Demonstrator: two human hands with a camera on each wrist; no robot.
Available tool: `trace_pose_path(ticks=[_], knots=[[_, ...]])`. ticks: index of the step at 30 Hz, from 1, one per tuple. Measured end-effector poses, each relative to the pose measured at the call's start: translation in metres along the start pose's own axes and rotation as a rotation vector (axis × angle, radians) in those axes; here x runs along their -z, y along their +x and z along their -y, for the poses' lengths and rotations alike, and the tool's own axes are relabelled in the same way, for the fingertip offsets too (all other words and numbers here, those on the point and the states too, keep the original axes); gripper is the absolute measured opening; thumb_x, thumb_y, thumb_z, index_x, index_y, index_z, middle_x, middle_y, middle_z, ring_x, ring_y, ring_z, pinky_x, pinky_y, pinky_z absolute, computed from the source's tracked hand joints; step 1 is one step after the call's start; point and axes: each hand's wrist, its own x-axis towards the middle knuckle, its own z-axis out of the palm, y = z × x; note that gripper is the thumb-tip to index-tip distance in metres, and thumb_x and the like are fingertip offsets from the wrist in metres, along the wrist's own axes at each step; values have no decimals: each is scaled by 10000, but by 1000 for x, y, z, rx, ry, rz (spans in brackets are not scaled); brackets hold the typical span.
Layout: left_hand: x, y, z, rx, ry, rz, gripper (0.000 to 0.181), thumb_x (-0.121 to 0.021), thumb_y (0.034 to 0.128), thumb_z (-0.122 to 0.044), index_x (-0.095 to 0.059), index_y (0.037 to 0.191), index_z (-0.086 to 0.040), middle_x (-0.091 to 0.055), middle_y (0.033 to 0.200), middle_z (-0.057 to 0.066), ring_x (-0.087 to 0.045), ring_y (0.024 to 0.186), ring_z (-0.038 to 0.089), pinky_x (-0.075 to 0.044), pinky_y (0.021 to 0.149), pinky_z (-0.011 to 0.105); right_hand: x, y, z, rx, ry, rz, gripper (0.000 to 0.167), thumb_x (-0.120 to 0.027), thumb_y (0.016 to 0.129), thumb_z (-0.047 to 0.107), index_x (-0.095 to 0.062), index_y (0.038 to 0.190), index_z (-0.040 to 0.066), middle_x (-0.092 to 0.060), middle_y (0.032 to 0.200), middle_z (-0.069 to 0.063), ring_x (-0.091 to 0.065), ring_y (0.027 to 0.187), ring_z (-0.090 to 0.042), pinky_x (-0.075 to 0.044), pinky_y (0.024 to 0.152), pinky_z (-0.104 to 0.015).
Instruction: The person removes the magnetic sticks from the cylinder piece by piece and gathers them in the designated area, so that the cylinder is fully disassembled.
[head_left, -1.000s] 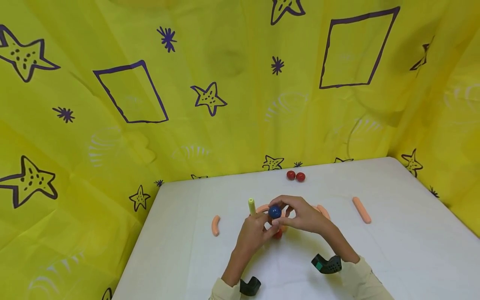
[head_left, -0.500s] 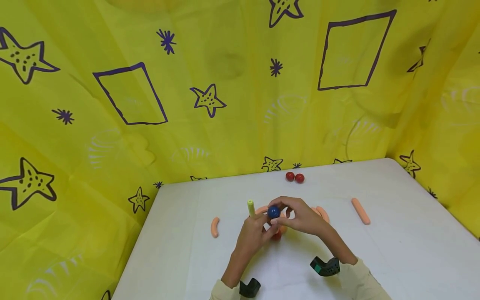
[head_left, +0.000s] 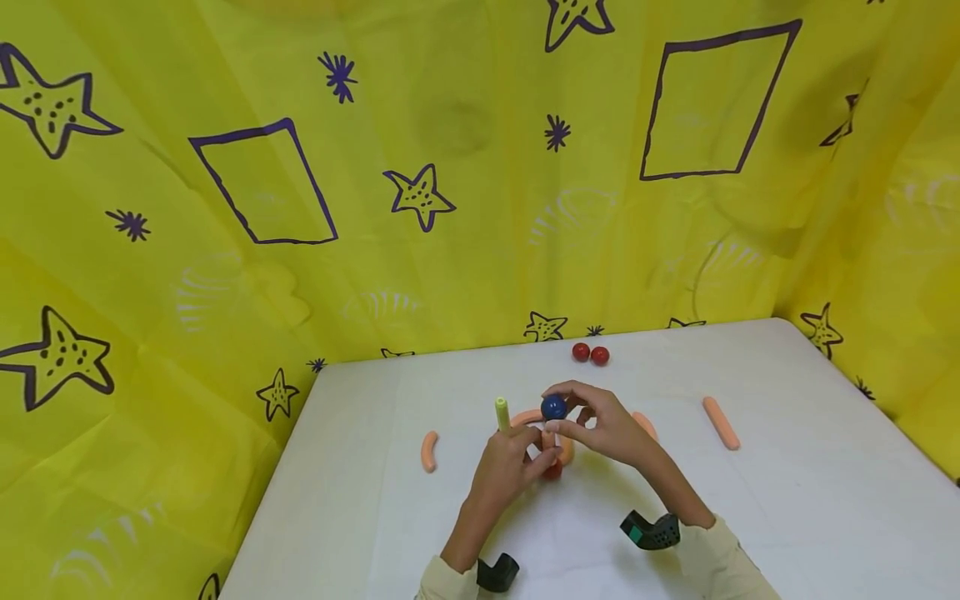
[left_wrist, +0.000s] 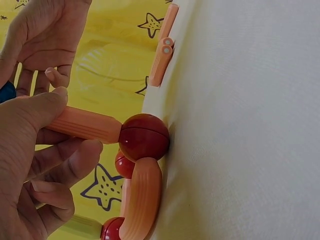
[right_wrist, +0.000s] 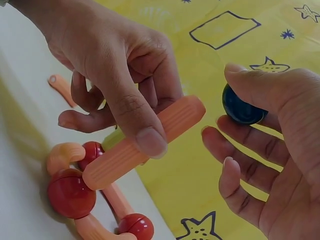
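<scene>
The person wears a cream cloth left sleeve (head_left: 444, 582) with a bent black casing (head_left: 498, 573) beside it, and a matching cream cloth right sleeve (head_left: 722, 560) with an angular black casing (head_left: 651, 532) bearing a green patch (head_left: 637, 534) and small dots (head_left: 667, 531).

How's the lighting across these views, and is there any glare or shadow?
Head view: bright, with soft shadows on the table and a small glint on the blue ball; left wrist view: dimmer, the table greyish, small highlights on the nearest red ball; right wrist view: also dim, the blue ball looking very dark.
</scene>
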Motion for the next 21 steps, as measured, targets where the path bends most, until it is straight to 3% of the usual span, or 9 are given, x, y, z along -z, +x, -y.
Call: trace_pose_path(ticks=[7,14,18,21], knots=[[-1,0,0,-15,14,-4,310,-734,867,-323,-612,708,-87,-642,651,37,-518,532,21,-320,504,28,0,-1,-6,3,37,-48,384,-750,848,94,-630,1210,135,-647,1106,-58,-606,885,-129,-546,654,-254],[-1,-1,0,-5,7,1,274,-734,869,-307,-644,738,-84,-680,713,29,-514,543,11,-323,512,26,11,-2,-17,-64,38,-75,395,-736,861,94,-615,1236,93,-662,1141,-99,-601,926,-105,-550,703,-241],[0,-1,-1,7,5,0,256,-737,868,-306,-646,746,-100,-686,717,22,-493,537,-4,-322,508,26,21,0,-25,-141,-11,-126,407,-742,865,139,-600,1243,92,-641,1158,-125,-610,963,-185,-549,740,-221],[0,-1,-1,13,4,2,248,-731,875,-301,-641,748,-108,-682,715,20,-474,537,-17,-320,508,26,31,3,-32,-245,-61,-172,441,-738,874,180,-570,1271,84,-601,1192,-148,-616,1006,-274,-547,765,-217]])
